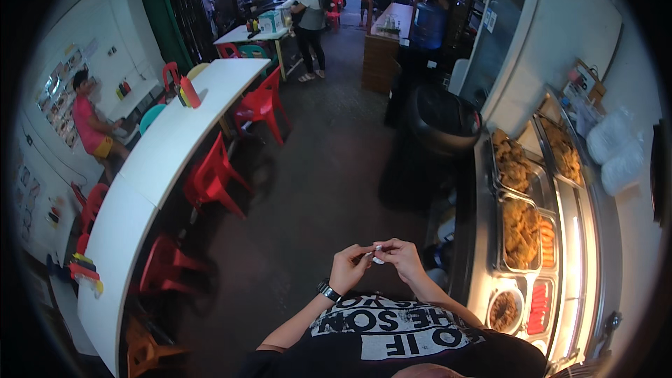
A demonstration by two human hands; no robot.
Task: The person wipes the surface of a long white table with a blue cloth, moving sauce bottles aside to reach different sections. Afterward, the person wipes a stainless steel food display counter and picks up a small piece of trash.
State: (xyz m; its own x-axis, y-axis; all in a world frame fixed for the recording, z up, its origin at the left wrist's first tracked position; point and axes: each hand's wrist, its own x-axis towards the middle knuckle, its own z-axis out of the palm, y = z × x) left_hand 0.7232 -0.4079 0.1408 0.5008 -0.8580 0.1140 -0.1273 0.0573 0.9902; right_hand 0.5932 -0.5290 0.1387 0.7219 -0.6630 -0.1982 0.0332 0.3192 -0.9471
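Note:
My left hand [348, 269], with a dark watch on its wrist, meets my right hand [401, 260] in front of my chest at the lower middle. Between the fingertips of both hands is a small whitish, crumpled piece [378, 256]; what it is cannot be told. To the right of my hands, a lit food counter holds metal trays of fried food [521, 233], a tray of red sausage-like pieces [538, 307] and a round bowl of brown food [504, 311].
A long white table [173, 136] with red plastic chairs [215, 181] and sauce bottles [189, 92] runs along the left. A person in pink [90, 121] sits by the wall. Ahead stands a person holding a child [312, 16]. A black rounded object [443, 121] stands right of the aisle.

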